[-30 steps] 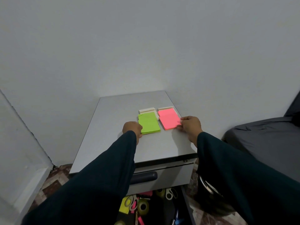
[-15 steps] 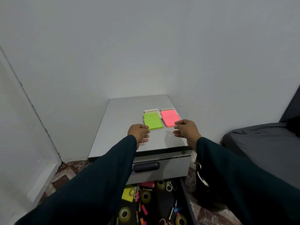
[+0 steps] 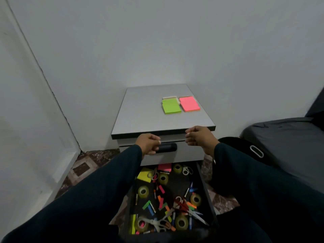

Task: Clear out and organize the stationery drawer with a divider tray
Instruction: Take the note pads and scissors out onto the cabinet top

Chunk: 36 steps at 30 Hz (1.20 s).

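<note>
A green sticky-note pad (image 3: 171, 106) and a pink pad (image 3: 189, 103) lie side by side on the grey cabinet top (image 3: 140, 120), with white pads (image 3: 169, 97) just behind them. Below, the lower drawer (image 3: 204, 186) stands pulled out, strewn with tape rolls (image 3: 143, 191), red scissors (image 3: 182, 206), white scissors (image 3: 157, 223), a yellow pad (image 3: 144, 174), coloured flags and pens. My left hand (image 3: 148, 143) hovers loosely curled before the upper drawer's dark handle (image 3: 167, 147), holding nothing. My right hand (image 3: 199, 137) hangs loosely curled at the cabinet's front edge, also holding nothing.
White walls close in on the cabinet behind and to the left. A dark grey cushioned seat (image 3: 284, 137) and a black bag with a white ring (image 3: 256, 151) sit to the right. Patterned floor tiles (image 3: 85, 165) show on both sides of the drawer.
Both hands have left the pads and drawn back from the cabinet top to its front edge. My view has pulled back and tilted down, so more of the pulled-out drawer shows.
</note>
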Each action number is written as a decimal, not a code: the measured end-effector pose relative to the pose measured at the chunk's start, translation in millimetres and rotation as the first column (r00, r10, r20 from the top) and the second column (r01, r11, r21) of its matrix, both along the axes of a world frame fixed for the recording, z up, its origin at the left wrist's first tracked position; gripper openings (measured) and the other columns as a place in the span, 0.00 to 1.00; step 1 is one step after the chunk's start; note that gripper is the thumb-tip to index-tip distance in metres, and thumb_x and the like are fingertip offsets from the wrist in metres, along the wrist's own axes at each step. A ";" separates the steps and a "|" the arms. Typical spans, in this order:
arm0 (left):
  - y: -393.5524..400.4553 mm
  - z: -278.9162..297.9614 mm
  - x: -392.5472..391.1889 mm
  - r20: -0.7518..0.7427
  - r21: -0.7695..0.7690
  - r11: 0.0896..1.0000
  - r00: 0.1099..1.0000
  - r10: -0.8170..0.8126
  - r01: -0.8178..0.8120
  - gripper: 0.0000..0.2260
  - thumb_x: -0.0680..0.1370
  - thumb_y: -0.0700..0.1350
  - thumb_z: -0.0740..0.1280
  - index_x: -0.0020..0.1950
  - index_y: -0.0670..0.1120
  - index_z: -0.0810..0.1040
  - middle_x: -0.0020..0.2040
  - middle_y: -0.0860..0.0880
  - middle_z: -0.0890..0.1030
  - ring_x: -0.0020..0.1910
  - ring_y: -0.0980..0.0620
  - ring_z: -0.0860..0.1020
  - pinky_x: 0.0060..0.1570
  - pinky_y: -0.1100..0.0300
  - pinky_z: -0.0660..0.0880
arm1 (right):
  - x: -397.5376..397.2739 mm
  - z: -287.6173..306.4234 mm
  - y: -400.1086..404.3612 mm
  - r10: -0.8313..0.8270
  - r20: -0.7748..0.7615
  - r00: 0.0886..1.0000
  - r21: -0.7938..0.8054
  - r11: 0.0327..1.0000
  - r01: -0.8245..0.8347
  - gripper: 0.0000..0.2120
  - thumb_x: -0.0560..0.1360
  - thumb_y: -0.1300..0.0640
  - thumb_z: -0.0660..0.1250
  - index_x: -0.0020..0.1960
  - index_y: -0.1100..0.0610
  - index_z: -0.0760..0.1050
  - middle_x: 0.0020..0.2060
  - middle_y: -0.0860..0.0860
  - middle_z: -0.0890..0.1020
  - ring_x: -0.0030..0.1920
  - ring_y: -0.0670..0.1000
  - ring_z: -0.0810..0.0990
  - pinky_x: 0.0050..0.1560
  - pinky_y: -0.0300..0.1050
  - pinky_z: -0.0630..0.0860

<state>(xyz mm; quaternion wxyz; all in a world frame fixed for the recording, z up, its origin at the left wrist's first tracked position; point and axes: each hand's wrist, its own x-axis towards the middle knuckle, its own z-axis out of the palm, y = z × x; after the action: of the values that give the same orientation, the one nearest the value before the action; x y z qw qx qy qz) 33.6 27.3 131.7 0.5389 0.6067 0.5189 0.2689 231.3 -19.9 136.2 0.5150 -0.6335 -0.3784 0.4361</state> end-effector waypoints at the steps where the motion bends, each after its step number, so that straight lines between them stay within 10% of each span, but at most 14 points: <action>1: -2.9 -7.5 -4.4 -0.005 -0.012 1.000 1.000 0.008 -0.008 0.05 0.78 0.36 0.64 0.44 0.45 0.73 0.37 0.47 0.75 0.33 0.54 0.74 0.31 0.63 0.73 | -2.0 -6.9 -3.3 0.009 0.017 1.000 -0.022 1.000 -0.009 0.06 0.77 0.70 0.59 0.46 0.62 0.72 0.36 0.55 0.76 0.33 0.51 0.76 0.28 0.36 0.77; 21: -26.5 -171.6 -47.8 -0.377 -0.133 0.990 0.922 -0.090 0.043 0.06 0.77 0.37 0.66 0.43 0.46 0.73 0.36 0.51 0.74 0.33 0.57 0.71 0.27 0.69 0.70 | -12.4 -170.9 -35.5 0.280 0.254 0.926 -0.423 0.893 -0.154 0.12 0.77 0.69 0.59 0.39 0.56 0.71 0.35 0.52 0.74 0.33 0.48 0.73 0.30 0.38 0.72; 26: -18.6 -206.8 -51.5 -0.530 -0.073 0.993 0.840 -0.115 0.090 0.05 0.76 0.38 0.65 0.49 0.44 0.79 0.48 0.48 0.79 0.51 0.47 0.77 0.42 0.64 0.72 | -11.2 -201.1 -22.8 0.409 0.344 0.845 -0.505 0.839 -0.200 0.07 0.76 0.68 0.61 0.43 0.57 0.73 0.39 0.56 0.78 0.31 0.47 0.74 0.21 0.30 0.67; 32: -1.5 -232.5 -46.4 -0.645 -0.028 0.974 0.740 -0.190 0.225 0.14 0.77 0.41 0.65 0.61 0.38 0.76 0.61 0.41 0.76 0.59 0.43 0.75 0.56 0.60 0.69 | -15.6 -229.7 5.3 0.588 0.556 0.587 -0.544 0.792 -0.277 0.10 0.77 0.63 0.60 0.55 0.63 0.77 0.53 0.60 0.78 0.58 0.59 0.76 0.49 0.44 0.70; 36: 10.5 -253.7 -39.4 -0.716 -0.005 0.947 0.660 -0.227 0.321 0.19 0.79 0.43 0.62 0.70 0.43 0.68 0.69 0.45 0.67 0.66 0.46 0.69 0.66 0.59 0.65 | -18.9 -254.3 25.6 0.678 0.605 0.418 -0.577 0.735 -0.356 0.23 0.78 0.63 0.58 0.73 0.60 0.62 0.71 0.57 0.66 0.71 0.55 0.64 0.66 0.43 0.64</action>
<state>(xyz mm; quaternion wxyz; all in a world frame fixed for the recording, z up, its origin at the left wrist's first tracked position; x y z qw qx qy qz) -5.8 37.8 -122.0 0.2943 0.7658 0.5705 -0.0379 212.4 5.7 -118.1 0.0040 -0.6872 -0.6560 0.3122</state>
